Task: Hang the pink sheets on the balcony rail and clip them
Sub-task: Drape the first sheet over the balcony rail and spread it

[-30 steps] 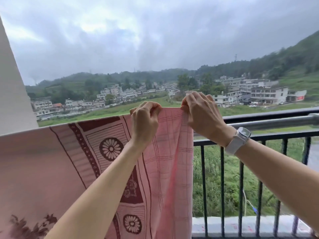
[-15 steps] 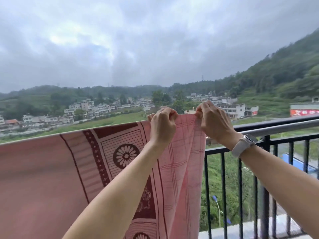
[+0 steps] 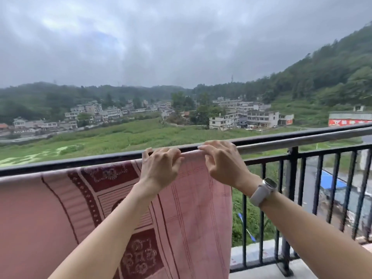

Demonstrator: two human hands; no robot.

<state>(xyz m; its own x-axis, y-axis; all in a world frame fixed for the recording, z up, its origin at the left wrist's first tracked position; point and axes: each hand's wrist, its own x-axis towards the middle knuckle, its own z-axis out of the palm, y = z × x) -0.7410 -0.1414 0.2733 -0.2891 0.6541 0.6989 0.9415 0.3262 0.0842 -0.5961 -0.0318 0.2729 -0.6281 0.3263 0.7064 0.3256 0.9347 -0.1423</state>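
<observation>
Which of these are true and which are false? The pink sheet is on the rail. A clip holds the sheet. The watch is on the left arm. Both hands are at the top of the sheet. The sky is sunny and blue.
1. The pink sheet is on the rail. True: its top edge lies along the rail.
2. A clip holds the sheet. False: no clip shows.
3. The watch is on the left arm. False: it is on the right wrist.
4. The left hand and right hand are at the sheet's top. True.
5. The sky is sunny and blue. False: it is grey and cloudy.
</observation>
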